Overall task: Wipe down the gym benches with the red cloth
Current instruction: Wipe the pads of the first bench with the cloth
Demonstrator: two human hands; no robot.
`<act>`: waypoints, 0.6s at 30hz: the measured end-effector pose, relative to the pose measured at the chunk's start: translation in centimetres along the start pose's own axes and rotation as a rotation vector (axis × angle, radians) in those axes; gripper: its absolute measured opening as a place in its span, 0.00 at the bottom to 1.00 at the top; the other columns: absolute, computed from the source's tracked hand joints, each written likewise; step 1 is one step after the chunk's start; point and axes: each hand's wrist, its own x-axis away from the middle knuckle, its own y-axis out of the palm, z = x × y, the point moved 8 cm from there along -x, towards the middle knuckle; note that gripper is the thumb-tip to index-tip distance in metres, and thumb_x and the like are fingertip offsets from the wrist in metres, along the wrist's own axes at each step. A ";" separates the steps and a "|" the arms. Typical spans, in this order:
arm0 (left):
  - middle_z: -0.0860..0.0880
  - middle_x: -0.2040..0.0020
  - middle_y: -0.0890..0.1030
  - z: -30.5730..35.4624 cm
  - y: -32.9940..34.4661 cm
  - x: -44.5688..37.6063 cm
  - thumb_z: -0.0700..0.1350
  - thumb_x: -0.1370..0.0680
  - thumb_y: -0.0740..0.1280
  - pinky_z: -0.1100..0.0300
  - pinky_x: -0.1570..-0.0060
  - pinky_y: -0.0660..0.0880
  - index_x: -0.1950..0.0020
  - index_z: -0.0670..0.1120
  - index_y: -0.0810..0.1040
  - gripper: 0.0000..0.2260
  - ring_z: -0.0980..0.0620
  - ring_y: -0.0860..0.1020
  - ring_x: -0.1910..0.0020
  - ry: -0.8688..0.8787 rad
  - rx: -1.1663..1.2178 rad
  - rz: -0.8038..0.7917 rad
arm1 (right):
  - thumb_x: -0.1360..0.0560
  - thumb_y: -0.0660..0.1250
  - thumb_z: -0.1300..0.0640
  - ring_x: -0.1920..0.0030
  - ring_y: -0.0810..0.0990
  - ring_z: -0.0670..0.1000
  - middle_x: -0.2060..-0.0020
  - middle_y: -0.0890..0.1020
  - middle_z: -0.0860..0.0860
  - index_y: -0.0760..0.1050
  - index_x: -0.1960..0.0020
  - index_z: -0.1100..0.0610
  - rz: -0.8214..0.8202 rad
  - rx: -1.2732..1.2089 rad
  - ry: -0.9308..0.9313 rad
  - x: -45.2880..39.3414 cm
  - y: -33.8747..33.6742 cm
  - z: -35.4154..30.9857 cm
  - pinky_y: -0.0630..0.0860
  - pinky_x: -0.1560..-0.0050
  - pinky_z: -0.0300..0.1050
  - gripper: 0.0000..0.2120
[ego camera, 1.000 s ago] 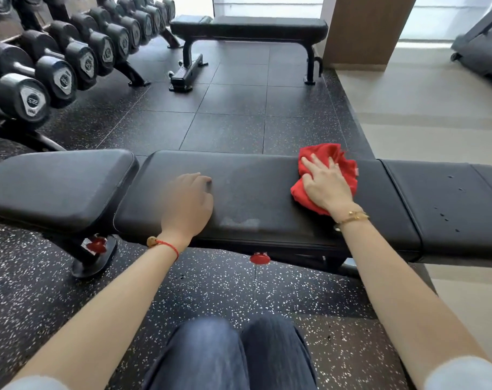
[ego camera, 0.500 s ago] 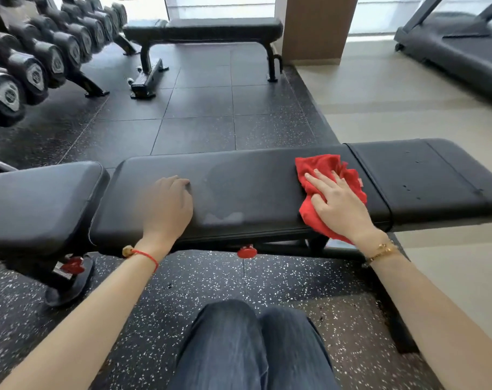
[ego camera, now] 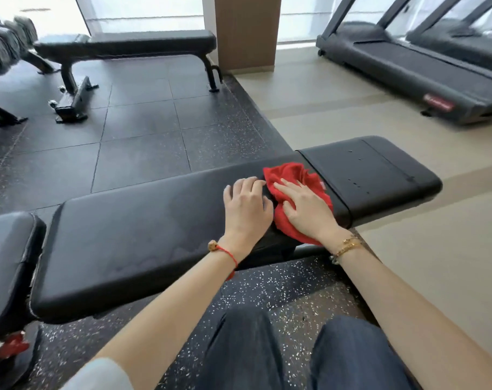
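Head view: red cloth [ego camera: 301,178] under flat right fingers [ego camera: 284,190] on bench [ego camera: 126,235]; left fingers [ego camera: 246,185] seemingly relaxed, beside cloth.

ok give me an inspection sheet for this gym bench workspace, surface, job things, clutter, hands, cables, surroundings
surface: long black pad of the near bench, faint smear marks on it; short end pad shows a few small specks
job's things: red cloth bunched on the long pad beside the seam with the end pad
clutter: nothing seen
grippers: right hand pressed flat on the cloth, fingers straight; left hand resting on the pad, touching the cloth's edge, holding nothing
cables: nothing seen
surroundings: second bench behind, dumbbell rack far left and blurred, treadmills on the right, wooden pillar
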 end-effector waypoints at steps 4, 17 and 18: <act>0.51 0.31 0.74 1.6 2.5 -1.1 0.45 0.21 0.58 0.44 0.28 0.58 0.31 0.47 0.73 0.18 0.49 0.67 0.30 -0.020 0.009 -0.027 | 0.23 0.56 0.63 0.25 0.62 0.52 0.27 0.68 0.50 0.68 0.27 0.52 0.046 -0.017 0.017 -0.7 -0.2 0.6 0.54 0.23 0.47 0.25; 0.51 0.32 0.75 1.5 4.3 -2.5 0.45 0.20 0.58 0.44 0.31 0.61 0.34 0.47 0.76 0.16 0.50 0.69 0.31 -0.095 -0.116 0.019 | 0.24 0.55 0.68 0.26 0.64 0.53 0.29 0.70 0.54 0.69 0.29 0.60 0.080 -0.135 -0.119 -4.1 -4.4 4.4 0.53 0.23 0.45 0.24; 0.51 0.33 0.75 1.5 4.2 -2.5 0.45 0.20 0.58 0.44 0.31 0.61 0.35 0.48 0.76 0.16 0.50 0.69 0.31 -0.093 -0.120 0.022 | 0.24 0.55 0.69 0.26 0.64 0.53 0.28 0.70 0.54 0.69 0.29 0.59 0.094 -0.121 -0.151 -4.1 -5.5 5.1 0.53 0.23 0.46 0.25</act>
